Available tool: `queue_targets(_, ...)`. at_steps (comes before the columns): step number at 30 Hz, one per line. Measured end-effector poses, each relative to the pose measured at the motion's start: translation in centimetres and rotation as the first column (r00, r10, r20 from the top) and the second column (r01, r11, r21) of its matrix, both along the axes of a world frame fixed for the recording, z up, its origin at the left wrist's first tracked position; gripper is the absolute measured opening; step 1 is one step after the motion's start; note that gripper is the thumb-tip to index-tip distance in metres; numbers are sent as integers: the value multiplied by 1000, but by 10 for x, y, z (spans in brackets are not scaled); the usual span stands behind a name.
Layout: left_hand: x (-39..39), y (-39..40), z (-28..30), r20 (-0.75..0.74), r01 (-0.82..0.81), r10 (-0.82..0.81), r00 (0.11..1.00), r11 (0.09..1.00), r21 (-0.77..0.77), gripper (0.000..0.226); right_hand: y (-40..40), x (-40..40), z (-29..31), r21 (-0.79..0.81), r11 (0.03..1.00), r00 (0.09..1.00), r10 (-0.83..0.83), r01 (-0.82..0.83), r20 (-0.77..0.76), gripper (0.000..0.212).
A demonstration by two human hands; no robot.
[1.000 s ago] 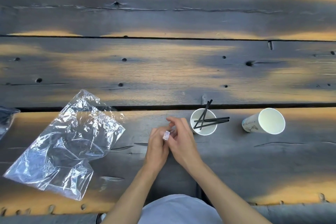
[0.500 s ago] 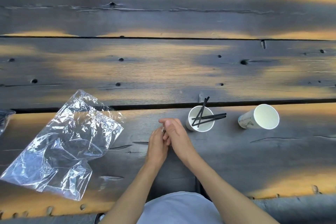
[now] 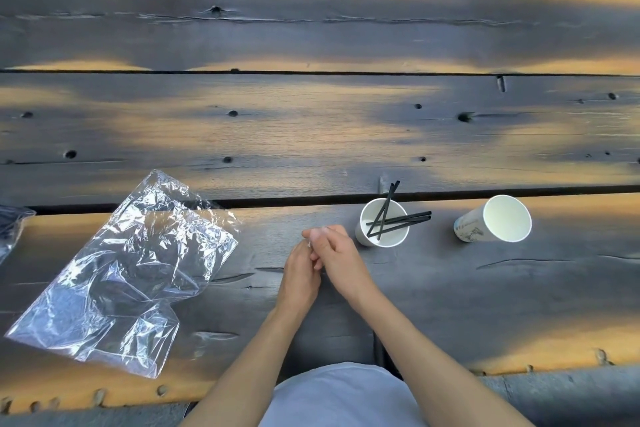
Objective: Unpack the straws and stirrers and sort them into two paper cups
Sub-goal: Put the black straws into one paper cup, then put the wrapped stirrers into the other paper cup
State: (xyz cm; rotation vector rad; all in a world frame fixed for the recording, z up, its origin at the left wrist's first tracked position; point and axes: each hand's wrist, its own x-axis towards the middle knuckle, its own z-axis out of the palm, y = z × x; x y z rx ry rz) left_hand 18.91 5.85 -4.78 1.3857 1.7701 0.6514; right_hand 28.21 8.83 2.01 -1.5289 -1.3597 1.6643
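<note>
Hands: left hand [image 3: 300, 269] and right hand [image 3: 333, 255] are pressed together near the middle of the table [image 3: 311, 135], fingers curled round a small clear wrapper [image 3: 317, 236]; its contents cannot be told.
Stirrers: four thin black stirrers [image 3: 398, 220] lean in the near cup [image 3: 382, 222], just right of the hands.
Far-right cup: second cup [image 3: 493, 218], tilted, empty.
Bag: crumpled clear bag [image 3: 128, 270] lies left.
Handling: wrapper likely light, slippery, flimsy; pinch one end, pull the stiff piece out lengthwise.
</note>
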Motion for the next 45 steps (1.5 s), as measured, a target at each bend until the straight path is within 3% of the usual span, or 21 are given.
queue_targets(3,-1,1,13,43,25,-26,999,999,21,22,-6,5,-4,67,995,995,66,-71,77,17)
queue_targets(5,0,-1,24,34,84,-88,996,990,114,22,-9,11,-5,177,983,982,16,-51,190,7)
queue_targets(8,5,-10,34,-26,186,-184,983,969,164,34,-14,24,5,274,962,971,-57,-9,233,19)
queue_targets(11,12,-16,50,-66,254,-247,967,957,141,17,-20,49,23,210,973,981,-130,98,143,13)
queue_targets(15,26,-15,74,-97,320,-307,947,927,194,34,-23,106,63,152,947,959,-280,284,-43,11)
queue_targets(18,48,-10,88,14,252,-261,965,942,224,33,-21,159,81,160,860,875,-473,484,-104,13)
queue_targets(22,87,4,100,133,149,-176,975,970,192,12,-15,231,99,157,688,704,-676,709,-216,15)
queue_targets(26,137,20,103,165,201,-228,960,965,168,12,-5,291,100,180,502,534,-795,846,-287,4)
queue_targets(29,174,32,95,130,286,-299,945,952,109,12,5,319,89,269,441,499,-842,856,-206,7)
queue_targets(33,210,41,81,41,361,-365,930,930,71,12,25,333,67,316,516,569,-816,796,-102,13)
queue_targets(36,222,40,74,-5,380,-380,925,924,41,13,40,335,50,278,613,641,-768,739,-11,6)
queue_targets(40,216,30,62,-36,356,-356,934,934,5,12,54,334,29,242,781,761,-620,576,188,8)
queue_targets(43,207,23,58,-45,317,-318,947,948,-16,11,57,330,22,209,847,802,-530,488,275,5)
queue_targets(45,199,17,56,-52,290,-291,955,957,-28,11,58,329,23,179,874,832,-485,452,270,15)
